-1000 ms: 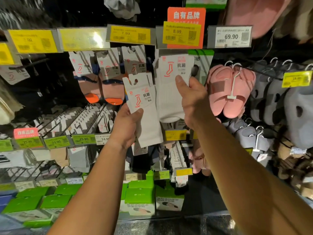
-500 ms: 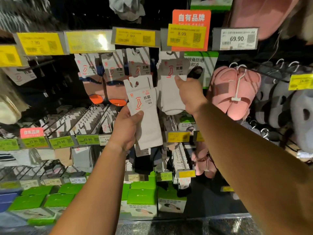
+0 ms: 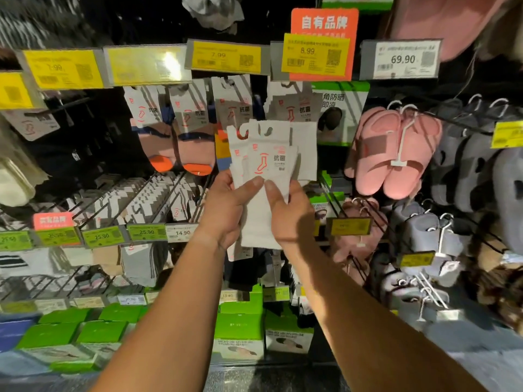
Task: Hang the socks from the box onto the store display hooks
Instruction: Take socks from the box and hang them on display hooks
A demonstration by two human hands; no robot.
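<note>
A small stack of white sock packs (image 3: 264, 165) with card headers and a red sock logo is held up in front of the display. My left hand (image 3: 229, 210) grips the stack from the left, thumb across its front. My right hand (image 3: 288, 213) pinches the front pack from the right, thumb on its face. Behind and above them, a white sock pack (image 3: 297, 108) hangs on the hook under the 8.99 tag (image 3: 314, 55). More sock packs (image 3: 192, 108) hang on the hooks to the left. The box is not in view.
Pink slippers (image 3: 393, 154) and grey slippers (image 3: 464, 165) hang at the right. Rows of sock packs on long hooks (image 3: 147, 199) fill the lower left. Green boxes (image 3: 240, 329) stand on the bottom shelf. Yellow price tags (image 3: 226, 58) line the top rail.
My right hand let go of the white pack now hanging under the 8.99 tag and came down to the stack. My left hand shifted right and up with the stack.
</note>
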